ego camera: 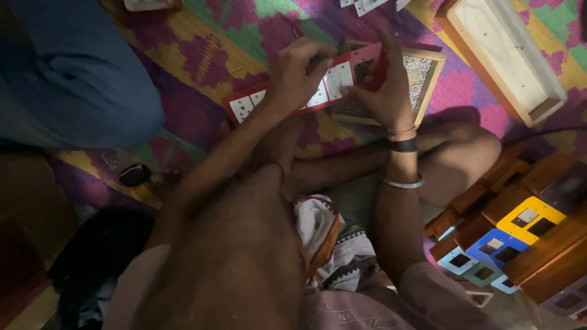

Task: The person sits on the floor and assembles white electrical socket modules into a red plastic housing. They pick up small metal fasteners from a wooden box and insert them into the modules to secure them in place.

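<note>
Long wooden box (505,58) upper right; coloured switch plates (520,235) stacked lower right; black object (134,175) left.

so it's a long red switch plate (287,98) with white rocker switches set in a row, held up tilted above the patterned mat. Its right end sits over a wooden box frame (422,76), with one open slot there.

The long switch plate (293,91) lies on the mat (202,49); the wooden tray (422,73) lies behind it; stacked frames (520,238) sit right.
</note>
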`<state>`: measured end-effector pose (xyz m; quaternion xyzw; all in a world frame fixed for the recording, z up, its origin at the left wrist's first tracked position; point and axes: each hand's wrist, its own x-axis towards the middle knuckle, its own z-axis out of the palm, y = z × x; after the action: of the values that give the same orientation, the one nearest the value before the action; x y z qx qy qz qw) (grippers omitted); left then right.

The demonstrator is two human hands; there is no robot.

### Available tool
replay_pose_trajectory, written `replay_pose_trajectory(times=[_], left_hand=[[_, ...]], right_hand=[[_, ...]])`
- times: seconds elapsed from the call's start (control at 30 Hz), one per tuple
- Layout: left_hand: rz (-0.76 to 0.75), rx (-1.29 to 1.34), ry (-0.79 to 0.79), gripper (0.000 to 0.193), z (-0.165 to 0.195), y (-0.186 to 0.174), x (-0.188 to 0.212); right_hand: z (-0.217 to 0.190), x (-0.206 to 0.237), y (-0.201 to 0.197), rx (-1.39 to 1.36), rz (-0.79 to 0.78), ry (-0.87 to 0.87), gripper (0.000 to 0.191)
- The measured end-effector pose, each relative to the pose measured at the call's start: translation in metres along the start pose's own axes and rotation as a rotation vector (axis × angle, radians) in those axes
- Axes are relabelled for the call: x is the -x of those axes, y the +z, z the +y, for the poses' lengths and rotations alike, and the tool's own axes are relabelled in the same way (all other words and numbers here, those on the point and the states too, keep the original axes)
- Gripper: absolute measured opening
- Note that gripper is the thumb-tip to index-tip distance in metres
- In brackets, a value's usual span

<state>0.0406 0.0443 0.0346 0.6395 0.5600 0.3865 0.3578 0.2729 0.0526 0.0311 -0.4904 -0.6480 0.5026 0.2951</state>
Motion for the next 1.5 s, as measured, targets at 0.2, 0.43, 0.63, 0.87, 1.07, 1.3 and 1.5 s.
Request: replay_pose_trajectory(times=[0.2,0.43,0.63,0.87,1.07,1.3,1.5], left_hand=[[0.018,-0.001,0.039,0.015,-0.001,0.0,0.0],[0.015,0.009,0.012,0.014,0.0,0.005,0.001],[-0.031,0.012,0.042,0.012,-0.002,0.011,0.004],[-0.022,-0.072,0.117,0.011,-0.004,0.011,0.002],[-0.019,-0.07,0.097,0.008,0.001,0.006,-0.002],[-0.036,-0.105,0.081,0.007,0.005,0.005,-0.006],[-0.042,0.002,-0.022,0.031,0.002,0.004,-0.01]], right_hand=[[0.004,0.002,0.001,0.002,0.016,0.038,0.112],[0.003,0.001,-0.001,0.117,0.027,-0.013,0.113],[0.003,0.0,-0.002,0.002,-0.01,-0.029,0.103],[0.007,0.0,-0.002,0.073,0.026,-0.027,0.105],[-0.003,0.001,-0.001,0.039,0.02,0.039,0.107],[-0.018,-0.003,-0.002,0.172,0.036,-0.007,0.106],[-0.017,0.0,-0.002,0.183,0.037,-0.165,0.103]])
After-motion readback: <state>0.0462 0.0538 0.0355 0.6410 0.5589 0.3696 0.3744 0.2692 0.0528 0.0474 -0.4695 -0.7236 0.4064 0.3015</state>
